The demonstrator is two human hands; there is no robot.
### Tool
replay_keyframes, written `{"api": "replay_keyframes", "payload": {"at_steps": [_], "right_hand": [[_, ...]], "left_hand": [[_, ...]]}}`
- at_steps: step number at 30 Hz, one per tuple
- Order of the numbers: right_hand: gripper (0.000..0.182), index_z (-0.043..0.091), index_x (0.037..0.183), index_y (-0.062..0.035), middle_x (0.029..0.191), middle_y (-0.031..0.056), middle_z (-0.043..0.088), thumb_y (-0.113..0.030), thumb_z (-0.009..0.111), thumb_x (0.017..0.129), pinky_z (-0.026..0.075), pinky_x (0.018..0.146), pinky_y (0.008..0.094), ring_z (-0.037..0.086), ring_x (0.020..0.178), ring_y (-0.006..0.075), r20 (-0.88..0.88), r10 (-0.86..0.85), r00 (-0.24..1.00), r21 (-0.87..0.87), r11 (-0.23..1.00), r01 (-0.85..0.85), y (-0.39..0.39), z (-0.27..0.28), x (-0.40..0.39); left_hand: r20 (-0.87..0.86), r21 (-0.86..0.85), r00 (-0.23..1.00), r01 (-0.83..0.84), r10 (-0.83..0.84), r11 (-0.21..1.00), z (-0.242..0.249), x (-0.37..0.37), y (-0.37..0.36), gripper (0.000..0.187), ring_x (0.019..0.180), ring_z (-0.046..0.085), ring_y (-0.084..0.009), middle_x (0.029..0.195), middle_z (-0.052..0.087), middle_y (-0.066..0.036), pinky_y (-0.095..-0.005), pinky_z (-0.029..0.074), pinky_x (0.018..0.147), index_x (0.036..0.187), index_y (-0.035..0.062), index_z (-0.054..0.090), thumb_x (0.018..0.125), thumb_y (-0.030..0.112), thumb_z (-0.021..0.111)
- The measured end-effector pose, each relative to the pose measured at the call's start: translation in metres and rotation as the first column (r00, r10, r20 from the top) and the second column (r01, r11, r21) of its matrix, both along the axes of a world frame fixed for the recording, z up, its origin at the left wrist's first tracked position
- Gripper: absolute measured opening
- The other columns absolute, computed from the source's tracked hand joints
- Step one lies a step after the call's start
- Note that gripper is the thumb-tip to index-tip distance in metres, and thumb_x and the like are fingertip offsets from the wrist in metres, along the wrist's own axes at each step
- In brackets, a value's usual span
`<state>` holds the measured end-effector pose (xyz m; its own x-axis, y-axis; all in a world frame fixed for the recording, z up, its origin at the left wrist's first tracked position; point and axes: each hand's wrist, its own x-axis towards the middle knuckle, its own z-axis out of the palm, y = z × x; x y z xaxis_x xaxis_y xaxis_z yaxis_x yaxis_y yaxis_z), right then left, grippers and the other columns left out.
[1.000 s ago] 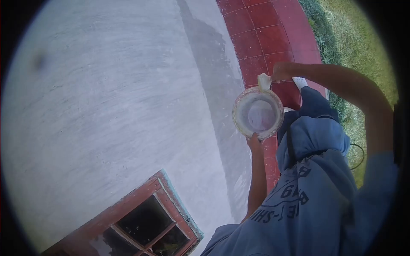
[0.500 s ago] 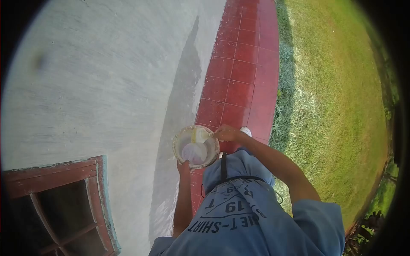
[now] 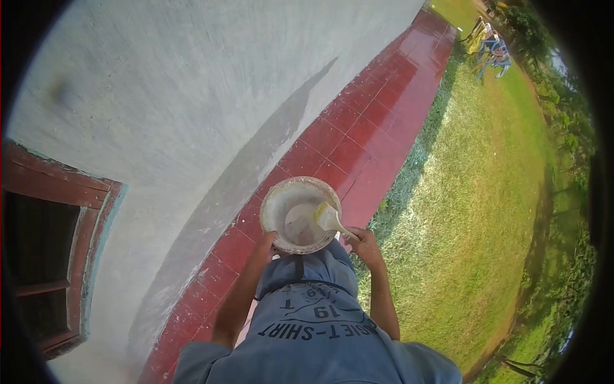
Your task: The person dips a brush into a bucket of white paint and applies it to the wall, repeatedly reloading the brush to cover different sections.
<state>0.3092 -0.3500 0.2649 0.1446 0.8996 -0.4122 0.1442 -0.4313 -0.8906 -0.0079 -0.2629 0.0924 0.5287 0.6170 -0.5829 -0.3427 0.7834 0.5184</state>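
My left hand grips the rim of a paint-stained bucket at its near left side, in front of my body. Whitish paint lies in the bottom of the bucket. Closed around the handle of a wide paintbrush, my right hand is just outside the bucket's right rim. The brush's yellowish bristles point into the bucket, over the paint, and its pale handle crosses the rim.
A white-grey wall rises on the left, with a brown-framed window. Red floor tiles run along its foot, spotted with paint. Grass borders them on the right. Blue-legged furniture stands on the far lawn.
The view has swung to the right, bringing the far lawn into sight. My right hand and the brush handle have shifted from the bucket's far right side to its near right side.
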Motion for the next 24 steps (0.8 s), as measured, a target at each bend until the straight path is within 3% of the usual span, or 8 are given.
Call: {"api": "replay_keyframes", "payload": {"at_steps": [2, 4, 7, 11, 13, 17, 20, 24], "right_hand": [[0.033, 0.071, 0.113, 0.0002, 0.090, 0.0065, 0.069, -0.018, 0.065, 0.086, 0.049, 0.076, 0.0303, 0.059, 0.082, 0.0110, 0.067, 0.017, 0.998, 0.042, 0.999, -0.020, 0.015, -0.008, 0.027], [0.031, 0.072, 0.107, -0.0011, 0.094, 0.0126, 0.073, -0.020, 0.068, 0.083, 0.051, 0.077, 0.0328, 0.067, 0.084, 0.0163, 0.052, 0.008, 0.999, 0.074, 0.997, -0.011, 0.033, -0.006, 0.059], [0.028, 0.075, 0.100, -0.0080, 0.091, 0.0175, 0.071, -0.027, 0.069, 0.080, 0.054, 0.072, 0.0396, 0.069, 0.082, 0.0334, 0.441, 0.163, 0.882, 0.031, 0.980, -0.197, 0.064, -0.006, 0.112], [0.023, 0.074, 0.086, -0.0064, 0.085, 0.0161, 0.070, -0.028, 0.069, 0.079, 0.053, 0.072, 0.0439, 0.067, 0.080, 0.0359, 0.488, 0.135, 0.862, 0.106, 0.972, -0.212, 0.094, -0.011, 0.170], [0.024, 0.067, 0.076, -0.0030, 0.078, 0.0172, 0.068, -0.027, 0.070, 0.078, 0.052, 0.071, 0.0462, 0.066, 0.078, 0.0374, 0.629, 0.187, 0.754, 0.030, 0.964, -0.264, 0.108, -0.014, 0.189], [0.024, 0.062, 0.078, -0.0025, 0.075, 0.0188, 0.066, -0.025, 0.069, 0.078, 0.051, 0.070, 0.0482, 0.065, 0.076, 0.0395, 0.597, 0.166, 0.785, 0.090, 0.958, -0.271, 0.127, -0.025, 0.227], [0.029, 0.066, 0.093, -0.0028, 0.079, 0.0207, 0.066, -0.027, 0.072, 0.078, 0.049, 0.070, 0.0477, 0.065, 0.079, 0.0409, 0.558, 0.143, 0.817, 0.113, 0.963, -0.246, 0.143, -0.035, 0.253], [0.027, 0.067, 0.093, -0.0040, 0.080, 0.0206, 0.066, -0.026, 0.072, 0.078, 0.049, 0.070, 0.0478, 0.065, 0.080, 0.0413, 0.560, 0.199, 0.804, 0.105, 0.946, -0.307, 0.172, -0.047, 0.276]], "left_hand": [[-0.071, -0.007, 0.997, -0.037, 0.036, 0.999, 0.001, 0.036, 0.010, 0.054, 0.105, 0.065, -0.0337, 0.122, 0.058, -0.024, -0.0494, 0.058, 0.083, 0.135, -0.0068, 0.041, 0.089, 0.021, 0.050], [-0.272, 0.084, 0.959, 0.102, -0.075, 0.991, 0.036, 0.068, 0.016, 0.051, 0.102, 0.066, -0.0338, 0.117, 0.061, -0.023, -0.0480, 0.059, 0.077, 0.131, -0.0074, 0.046, 0.089, 0.021, 0.050], [-0.428, 0.082, 0.903, 0.068, -0.026, 0.994, 0.050, 0.135, 0.022, 0.048, 0.099, 0.067, -0.0304, 0.112, 0.063, -0.021, -0.0462, 0.058, 0.076, 0.127, -0.0073, 0.051, 0.088, 0.020, 0.052], [-0.487, 0.114, 0.871, -0.010, 0.065, 0.993, 0.110, 0.229, 0.033, 0.048, 0.095, 0.067, -0.0289, 0.111, 0.063, -0.019, -0.0470, 0.057, 0.079, 0.127, -0.0059, 0.052, 0.084, 0.014, 0.058], [-0.509, 0.061, 0.858, -0.038, 0.064, 0.997, 0.140, 0.267, 0.042, 0.050, 0.094, 0.067, -0.0302, 0.111, 0.063, -0.018, -0.0432, 0.059, 0.072, 0.128, -0.0048, 0.051, 0.081, 0.011, 0.059], [-0.495, 0.057, 0.867, -0.036, 0.060, 0.998, 0.128, 0.322, 0.052, 0.051, 0.092, 0.067, -0.0285, 0.108, 0.063, -0.018, -0.0409, 0.059, 0.066, 0.129, -0.0037, 0.051, 0.079, 0.008, 0.060], [-0.531, 0.061, 0.846, -0.024, 0.053, 0.998, 0.131, 0.354, 0.065, 0.055, 0.092, 0.067, -0.0281, 0.107, 0.064, -0.018, -0.0400, 0.057, 0.071, 0.131, -0.0041, 0.049, 0.079, 0.007, 0.060], [-0.638, 0.238, 0.761, 0.048, 0.119, 0.970, 0.147, 0.388, 0.089, 0.052, 0.089, 0.069, -0.0279, 0.107, 0.065, -0.020, -0.0392, 0.057, 0.069, 0.128, -0.0044, 0.053, 0.078, 0.008, 0.060]]}}
